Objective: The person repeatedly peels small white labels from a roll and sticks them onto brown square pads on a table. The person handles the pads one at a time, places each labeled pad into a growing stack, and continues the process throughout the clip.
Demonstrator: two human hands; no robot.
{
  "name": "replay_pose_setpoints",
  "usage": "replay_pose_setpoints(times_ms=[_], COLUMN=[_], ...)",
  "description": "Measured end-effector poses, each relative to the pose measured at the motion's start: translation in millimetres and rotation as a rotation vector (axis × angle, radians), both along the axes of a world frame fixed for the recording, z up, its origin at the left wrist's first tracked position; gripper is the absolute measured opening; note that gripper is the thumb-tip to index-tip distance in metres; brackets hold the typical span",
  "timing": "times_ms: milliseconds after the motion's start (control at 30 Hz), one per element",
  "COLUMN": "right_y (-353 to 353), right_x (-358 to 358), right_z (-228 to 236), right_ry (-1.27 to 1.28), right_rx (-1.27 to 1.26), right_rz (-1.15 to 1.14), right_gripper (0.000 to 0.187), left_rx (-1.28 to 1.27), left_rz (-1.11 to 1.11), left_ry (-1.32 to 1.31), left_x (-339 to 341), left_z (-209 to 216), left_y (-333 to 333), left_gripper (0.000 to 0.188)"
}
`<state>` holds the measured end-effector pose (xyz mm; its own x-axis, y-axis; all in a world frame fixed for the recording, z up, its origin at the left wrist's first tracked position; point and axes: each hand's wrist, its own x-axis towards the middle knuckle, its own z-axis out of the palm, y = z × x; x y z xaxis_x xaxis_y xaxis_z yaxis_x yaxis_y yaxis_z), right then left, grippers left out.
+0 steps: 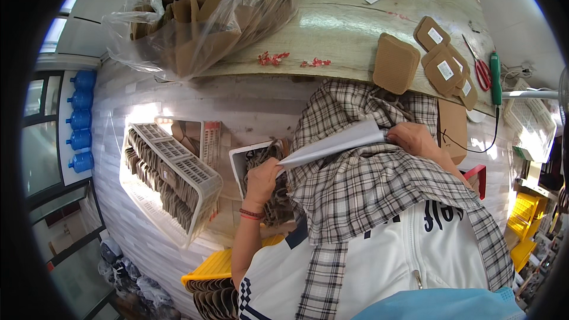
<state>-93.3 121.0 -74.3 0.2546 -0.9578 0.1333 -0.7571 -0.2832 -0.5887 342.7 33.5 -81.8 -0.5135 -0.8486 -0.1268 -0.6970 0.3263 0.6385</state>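
Observation:
Across my lap, over a checked apron (355,195), stretches a long folded strip of white paper or thin sheet (335,144). My left hand (262,179) is closed on its left end, a red band around that wrist. At the other end my right hand (413,140) has its fingers curled and closed around the strip's edge. On the table above the lap stands a stack of brown rounded-square pads (395,62). Several similar pads with white labels (443,71) lie spread beside it.
A clear plastic bag (207,24) of brown pieces sits on the table (338,29). Red scissors (483,74) and a green corded tool (495,80) lie at its right. Crates (204,186) of brown pieces, a white bin (238,166) and a yellow basket (210,265) stand on the floor.

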Motion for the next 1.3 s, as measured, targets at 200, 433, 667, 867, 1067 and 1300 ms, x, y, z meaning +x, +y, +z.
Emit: replay_pose_setpoints(times_ms=[200,433,667,867,1067,1300], right_y=[16,16,20,25,25,25], right_x=[-12,-11,-11,-15,-17,-13], right_z=[-34,-43,-42,-43,-41,-38], right_ry=[0.076,-0.015,-0.018,-0.049,-0.048,-0.131], right_rx=[0.047,0.083,0.106,0.082,0.044,-0.016], right_rz=[-0.165,-0.255,-0.304,-0.342,-0.357,-0.349], right_gripper=[0.01,0.011,0.011,0.011,0.013,0.013], left_rx=[0.261,0.581,0.808,0.762,0.708,-0.049], left_rz=[0.441,0.635,1.042,1.111,1.127,1.014], left_ry=[-0.172,0.144,0.46,0.74,0.798,0.385], left_x=[72,21,-51,-70,-66,-55], left_z=[-89,-183,-191,-196,-178,-188], left_y=[16,-30,-73,-98,-130,-134], left_gripper=[0.029,0.029,0.036,0.043,0.055,0.052])
